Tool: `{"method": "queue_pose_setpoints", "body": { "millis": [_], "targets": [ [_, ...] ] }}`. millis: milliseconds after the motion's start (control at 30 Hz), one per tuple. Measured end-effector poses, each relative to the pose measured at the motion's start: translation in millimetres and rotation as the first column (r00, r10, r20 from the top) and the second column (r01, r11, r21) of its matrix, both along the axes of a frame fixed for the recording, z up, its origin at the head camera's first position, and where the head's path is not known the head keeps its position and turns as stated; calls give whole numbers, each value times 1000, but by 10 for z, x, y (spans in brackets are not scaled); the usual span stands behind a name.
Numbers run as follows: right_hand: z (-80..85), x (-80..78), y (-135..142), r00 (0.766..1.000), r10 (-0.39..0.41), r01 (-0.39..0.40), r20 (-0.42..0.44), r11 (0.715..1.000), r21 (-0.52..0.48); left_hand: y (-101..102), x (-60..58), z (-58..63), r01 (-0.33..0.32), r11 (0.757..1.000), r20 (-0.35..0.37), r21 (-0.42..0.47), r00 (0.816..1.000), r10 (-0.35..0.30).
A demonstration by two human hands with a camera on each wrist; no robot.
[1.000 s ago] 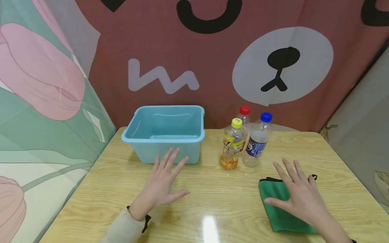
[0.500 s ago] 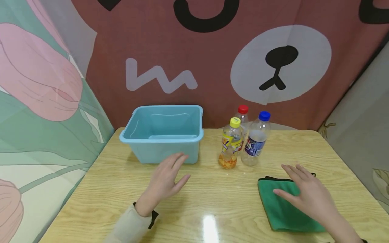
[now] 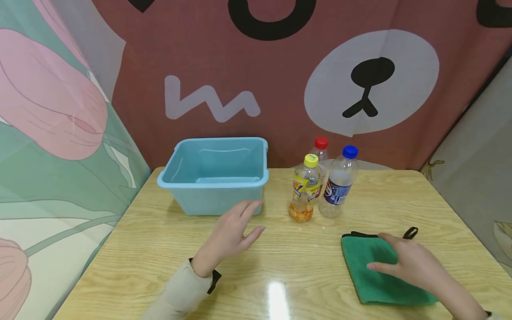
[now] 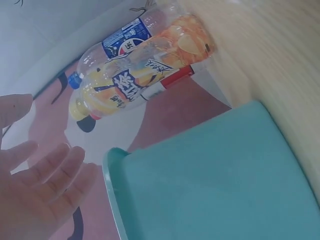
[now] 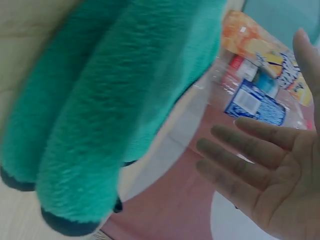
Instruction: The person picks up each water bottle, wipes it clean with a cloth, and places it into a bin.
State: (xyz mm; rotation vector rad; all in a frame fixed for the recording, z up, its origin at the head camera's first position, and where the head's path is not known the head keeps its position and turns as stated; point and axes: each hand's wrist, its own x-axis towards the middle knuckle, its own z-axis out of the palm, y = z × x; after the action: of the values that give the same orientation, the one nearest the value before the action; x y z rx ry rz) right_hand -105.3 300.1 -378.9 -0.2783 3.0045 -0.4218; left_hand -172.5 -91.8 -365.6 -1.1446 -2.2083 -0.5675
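A folded green towel [image 3: 376,289] with black trim and a hanging loop lies at the table's right. My right hand [image 3: 418,266] is over its right part, thumb apart and fingers extended; the right wrist view shows the palm [image 5: 280,175] with nothing in it. My left hand [image 3: 232,229] hovers in front of a light blue plastic basin [image 3: 212,200], holding nothing, its fingers [image 4: 60,177] loosely extended. To the basin's right stand three bottles: a yellow-capped one [image 3: 306,189] with orange at its base, a blue-capped one [image 3: 337,193], and a red-capped one [image 3: 321,143] partly hidden behind.
The wood-grain table [image 3: 304,275] carries everything. A brown curtain [image 3: 280,89] with a printed bear face hangs behind its back edge. Floral cloth [image 3: 52,178] hangs at the left, and a pale cloth [image 3: 480,146] at the right.
Both hands have turned from spread fingers to a more sideways, relaxed pose. The left hand has moved slightly right; the right hand has moved right and lower over the towel.
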Motion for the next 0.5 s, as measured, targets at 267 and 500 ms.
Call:
{"method": "queue_pose_setpoints", "body": {
  "millis": [267, 500],
  "targets": [
    [-207, -64, 89, 988, 116, -117, 105, 993, 6, 158, -113, 171, 46, 999, -15, -10, 999, -46],
    [-351, -85, 121, 982, 143, -148, 123, 988, 32, 295, -192, 260, 60, 998, 4, 8, 998, -60]
  ]
}}
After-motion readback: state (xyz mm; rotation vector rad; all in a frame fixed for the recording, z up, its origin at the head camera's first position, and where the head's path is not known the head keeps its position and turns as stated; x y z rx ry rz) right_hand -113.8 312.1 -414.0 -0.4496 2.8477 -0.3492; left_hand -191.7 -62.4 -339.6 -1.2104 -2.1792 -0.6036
